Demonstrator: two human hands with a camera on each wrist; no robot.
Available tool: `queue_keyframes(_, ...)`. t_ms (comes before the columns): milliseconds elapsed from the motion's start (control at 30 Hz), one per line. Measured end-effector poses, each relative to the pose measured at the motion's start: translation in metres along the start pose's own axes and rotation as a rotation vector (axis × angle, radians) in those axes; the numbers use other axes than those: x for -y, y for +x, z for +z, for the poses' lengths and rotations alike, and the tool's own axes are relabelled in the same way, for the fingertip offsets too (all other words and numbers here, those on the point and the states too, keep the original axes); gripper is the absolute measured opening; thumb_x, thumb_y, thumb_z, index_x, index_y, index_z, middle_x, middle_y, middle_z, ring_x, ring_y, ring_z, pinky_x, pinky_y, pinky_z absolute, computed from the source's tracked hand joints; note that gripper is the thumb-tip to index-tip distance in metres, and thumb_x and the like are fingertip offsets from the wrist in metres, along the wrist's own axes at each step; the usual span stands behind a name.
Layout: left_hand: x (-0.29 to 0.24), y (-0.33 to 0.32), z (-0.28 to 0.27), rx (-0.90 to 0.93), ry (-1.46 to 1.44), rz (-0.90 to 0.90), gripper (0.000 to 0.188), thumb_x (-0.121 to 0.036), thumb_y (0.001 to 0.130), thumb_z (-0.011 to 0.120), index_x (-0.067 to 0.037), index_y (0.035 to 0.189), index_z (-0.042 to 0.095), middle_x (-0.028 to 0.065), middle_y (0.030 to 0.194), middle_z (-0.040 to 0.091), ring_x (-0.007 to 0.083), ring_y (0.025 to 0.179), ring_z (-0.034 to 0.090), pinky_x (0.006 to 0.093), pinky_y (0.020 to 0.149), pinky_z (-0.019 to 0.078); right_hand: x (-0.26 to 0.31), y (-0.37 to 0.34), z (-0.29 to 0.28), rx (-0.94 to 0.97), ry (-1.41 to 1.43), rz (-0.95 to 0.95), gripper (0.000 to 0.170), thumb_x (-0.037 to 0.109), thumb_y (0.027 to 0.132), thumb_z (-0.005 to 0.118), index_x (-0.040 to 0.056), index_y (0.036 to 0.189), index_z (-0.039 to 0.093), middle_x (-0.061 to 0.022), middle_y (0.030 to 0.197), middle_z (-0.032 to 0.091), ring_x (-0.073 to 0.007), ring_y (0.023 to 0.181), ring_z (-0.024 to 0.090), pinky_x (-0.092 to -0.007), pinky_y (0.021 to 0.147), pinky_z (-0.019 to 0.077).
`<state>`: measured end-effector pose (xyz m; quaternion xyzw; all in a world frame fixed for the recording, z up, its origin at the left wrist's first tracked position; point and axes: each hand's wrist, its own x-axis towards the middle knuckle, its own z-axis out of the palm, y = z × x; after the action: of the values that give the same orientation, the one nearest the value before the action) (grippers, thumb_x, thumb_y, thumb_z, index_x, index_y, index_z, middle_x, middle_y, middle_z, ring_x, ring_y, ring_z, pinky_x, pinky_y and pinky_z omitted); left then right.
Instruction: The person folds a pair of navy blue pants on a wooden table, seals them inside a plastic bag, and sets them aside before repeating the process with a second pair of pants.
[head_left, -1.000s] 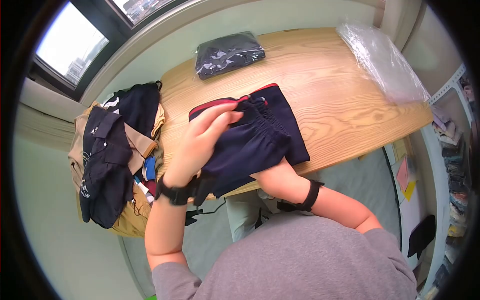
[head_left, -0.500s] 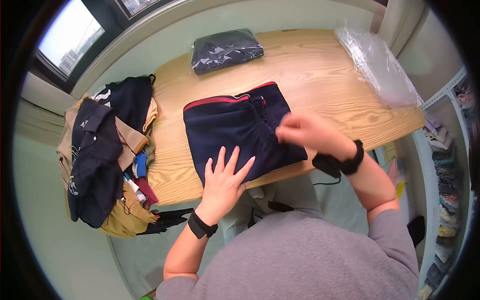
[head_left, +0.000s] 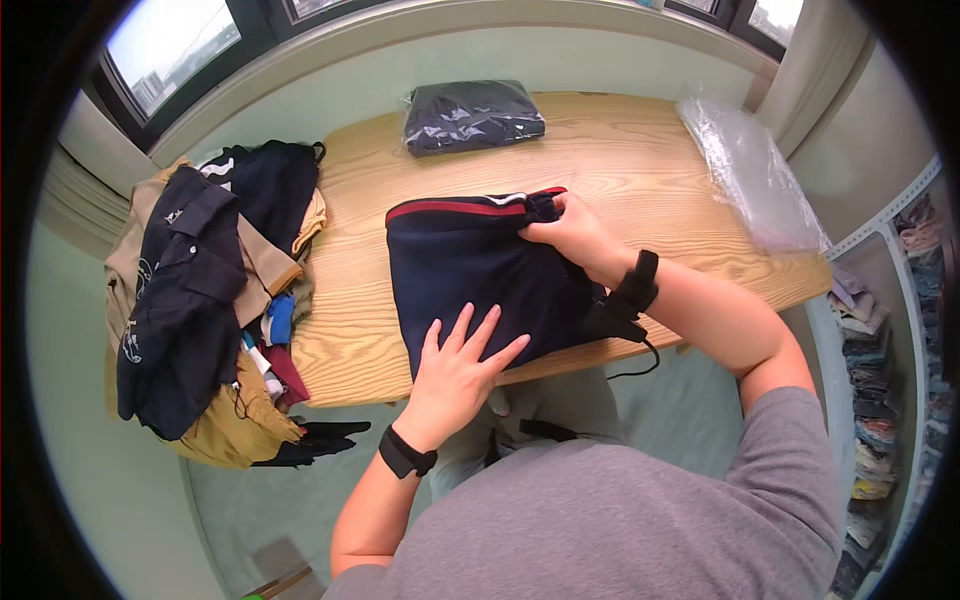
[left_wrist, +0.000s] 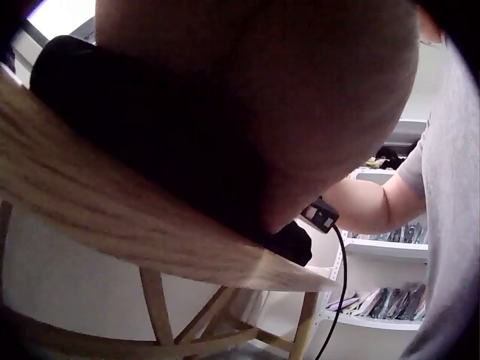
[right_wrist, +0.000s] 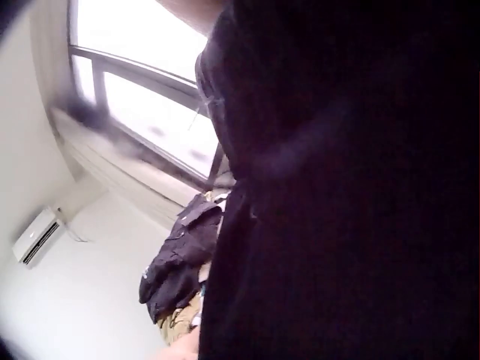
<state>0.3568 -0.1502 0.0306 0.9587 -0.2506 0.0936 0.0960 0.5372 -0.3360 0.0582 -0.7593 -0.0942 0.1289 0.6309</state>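
A folded navy garment (head_left: 470,260) with a red and white stripe along its far edge lies at the front of the wooden table. My left hand (head_left: 455,375) rests on its near left part, fingers spread. At its far right corner my right hand (head_left: 580,238) pinches the gathered waistband, thumb toward the stripe. Dark cloth (right_wrist: 337,180) fills most of the right wrist view and hides that hand's fingers. In the left wrist view the left hand (left_wrist: 277,82) is close and dim above dark fabric (left_wrist: 150,127).
A bagged dark garment (head_left: 475,118) sits at the table's back. Clear plastic bags (head_left: 755,180) lie at the back right. Piled clothes (head_left: 200,290) stand left of the table (head_left: 640,160). Shelves of packed items (head_left: 875,400) are at the right.
The right hand has come out from the garment's right side and moved up to its waistband, lifting the right part over. The left hand has come down flat onto the near left part.
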Motion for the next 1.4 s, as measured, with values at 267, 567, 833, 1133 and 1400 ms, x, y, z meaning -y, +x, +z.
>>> queue_keyframes(267, -0.003, 0.004, -0.003, 0.005, -0.051, 0.036, 0.058, -0.013, 0.078, 0.066, -0.028, 0.133, 0.052, 0.0111, 0.142, 0.044, 0.0372, 0.132, 0.037, 0.0607, 0.101, 0.0312, -0.041, -0.016, -0.025, -0.376, -0.828, -0.005, 0.080, 0.036, 0.068, 0.082, -0.0044, 0.126, 0.045, -0.0213, 0.109, 0.060, -0.0306, 0.107, 0.058, -0.0457, 0.098, 0.0436)
queue_keyframes(567, -0.010, 0.007, -0.002, 0.019, -0.050, 0.037, 0.058, -0.011, 0.079, 0.064, -0.029, 0.133, 0.053, 0.0120, 0.140, 0.046, 0.0380, 0.131, 0.039, 0.0613, 0.100, 0.0306, -0.041, -0.039, -0.070, 0.186, 0.147, 0.462, 0.041, 0.006, 0.083, 0.069, 0.0047, 0.122, 0.057, -0.0052, 0.111, 0.065, -0.0141, 0.100, 0.061, -0.0292, 0.081, 0.0512)
queue_keyframes(833, -0.047, 0.056, 0.019, 0.061, 0.001, 0.138, 0.055, -0.011, 0.085, 0.057, -0.027, 0.137, 0.047, 0.0135, 0.145, 0.040, 0.0388, 0.135, 0.033, 0.0629, 0.103, 0.0264, -0.028, -0.071, -0.132, 0.088, 0.181, 0.274, 0.045, 0.001, 0.084, 0.067, 0.0005, 0.125, 0.052, -0.0083, 0.114, 0.064, -0.0162, 0.104, 0.060, -0.0294, 0.086, 0.0498)
queue_keyframes(1133, -0.068, 0.100, 0.034, 0.134, 0.032, 0.203, 0.063, -0.011, 0.088, 0.055, -0.031, 0.144, 0.035, 0.0147, 0.149, 0.033, 0.0404, 0.137, 0.028, 0.0647, 0.103, 0.0254, -0.058, -0.026, -0.253, -0.376, 0.159, 0.351, 0.070, 0.008, 0.084, 0.064, 0.0104, 0.145, 0.028, -0.0080, 0.117, 0.054, -0.0129, 0.097, 0.055, -0.0279, 0.074, 0.0470)
queue_keyframes(1400, -0.068, 0.100, 0.039, 0.096, 0.024, 0.191, 0.063, -0.013, 0.087, 0.055, -0.031, 0.144, 0.035, 0.0143, 0.148, 0.034, 0.0403, 0.137, 0.030, 0.0649, 0.102, 0.0273, -0.069, -0.004, -0.269, -0.473, 0.417, -0.101, 0.077, 0.000, 0.085, 0.051, 0.0019, 0.150, 0.010, -0.0143, 0.159, 0.007, -0.0216, 0.146, 0.010, -0.0334, 0.112, 0.0190)
